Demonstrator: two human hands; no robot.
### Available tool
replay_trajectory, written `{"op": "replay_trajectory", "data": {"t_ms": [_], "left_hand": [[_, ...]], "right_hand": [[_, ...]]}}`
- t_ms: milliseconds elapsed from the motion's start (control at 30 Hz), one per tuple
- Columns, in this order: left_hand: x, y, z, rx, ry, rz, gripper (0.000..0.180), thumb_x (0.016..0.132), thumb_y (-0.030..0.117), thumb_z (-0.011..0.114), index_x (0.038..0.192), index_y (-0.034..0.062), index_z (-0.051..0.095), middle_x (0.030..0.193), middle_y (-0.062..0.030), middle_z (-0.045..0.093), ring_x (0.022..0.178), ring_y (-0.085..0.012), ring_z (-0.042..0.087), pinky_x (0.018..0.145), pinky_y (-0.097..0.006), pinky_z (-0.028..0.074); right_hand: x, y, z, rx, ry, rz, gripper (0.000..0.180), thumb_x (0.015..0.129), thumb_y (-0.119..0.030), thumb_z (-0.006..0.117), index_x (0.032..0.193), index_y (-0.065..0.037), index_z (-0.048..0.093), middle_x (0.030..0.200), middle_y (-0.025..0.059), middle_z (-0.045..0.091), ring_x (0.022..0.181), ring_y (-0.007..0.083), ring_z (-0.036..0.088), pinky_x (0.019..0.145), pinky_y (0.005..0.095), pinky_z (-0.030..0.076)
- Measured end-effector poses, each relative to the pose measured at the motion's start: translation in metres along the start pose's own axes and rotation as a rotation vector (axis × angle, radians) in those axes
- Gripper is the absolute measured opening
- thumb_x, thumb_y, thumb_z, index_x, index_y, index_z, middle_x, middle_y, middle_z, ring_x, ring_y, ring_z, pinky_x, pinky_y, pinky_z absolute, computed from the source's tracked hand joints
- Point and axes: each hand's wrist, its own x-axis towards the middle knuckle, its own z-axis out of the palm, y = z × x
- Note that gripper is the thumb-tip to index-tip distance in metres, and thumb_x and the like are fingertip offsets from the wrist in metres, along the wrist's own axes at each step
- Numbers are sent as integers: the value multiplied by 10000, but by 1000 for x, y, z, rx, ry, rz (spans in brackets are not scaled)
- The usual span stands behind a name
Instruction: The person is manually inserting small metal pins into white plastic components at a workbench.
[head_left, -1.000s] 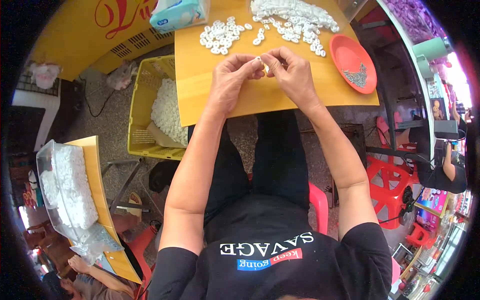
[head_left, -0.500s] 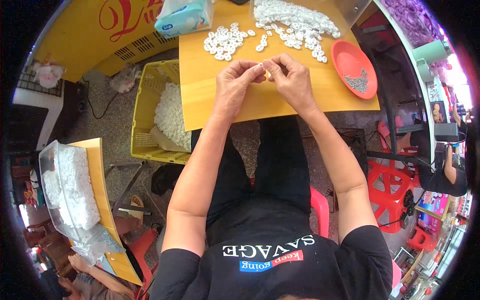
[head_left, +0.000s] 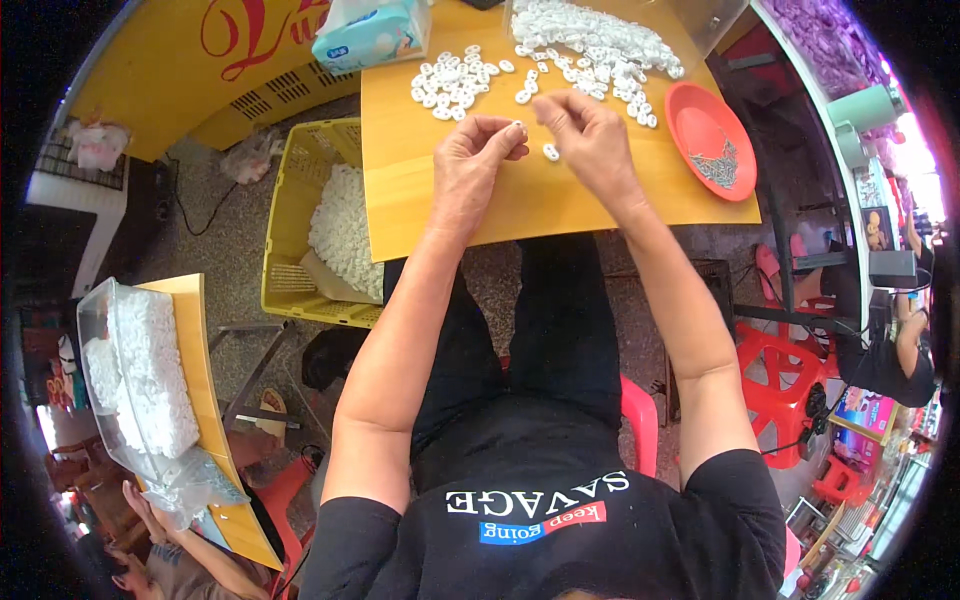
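1. Just now our left hand (head_left: 468, 165) and right hand (head_left: 595, 145) came apart; half a second ago their tips met.
2. Our left hand pinches a small white piece (head_left: 519, 125), thumb against finger.
3. Our right hand, at three o'clock from the left, has its thumb and fingers bent close together; we can't tell if it holds anything.
4. One loose bead (head_left: 551, 152) lies just beside the right hand, at eight o'clock. The red plate (head_left: 687, 105) sits at three o'clock.
5. So, we think, two-handed work on the piece has paused.
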Motion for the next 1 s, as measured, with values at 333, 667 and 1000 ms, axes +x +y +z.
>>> {"op": "replay_trajectory", "data": {"t_ms": [333, 667, 1000], "left_hand": [[0, 1, 3, -55, 6, -4, 126, 889, 110, 666, 937, 6, 616, 842, -40, 646, 757, -104, 616, 712, -235, 505], [1, -1, -1, -48, -12, -16, 144, 898, 127, 656, 980, 17, 611, 884, -49, 662, 790, -117, 627, 754, -248, 505], [1, 0, -2, -34, -16, -29, 162, 899, 132, 657, 994, 12, 605, 898, -59, 664, 802, -128, 634, 751, -248, 509]], "right_hand": [[73, 40, 2, -582, -70, 13, 336, 802, -336, 687, 887, -11, 705, 796, 151, 685, 738, 271, 662, 704, 358, 513], [60, 44, -9, -633, -154, -85, 242, 797, -231, 647, 916, -21, 668, 839, 180, 682, 783, 312, 668, 733, 390, 525], [20, 11, -36, 297, -280, 323, 228, 895, -158, 642, 1091, -42, 656, 810, -16, 605, 711, 63, 575, 673, 228, 519]]}}
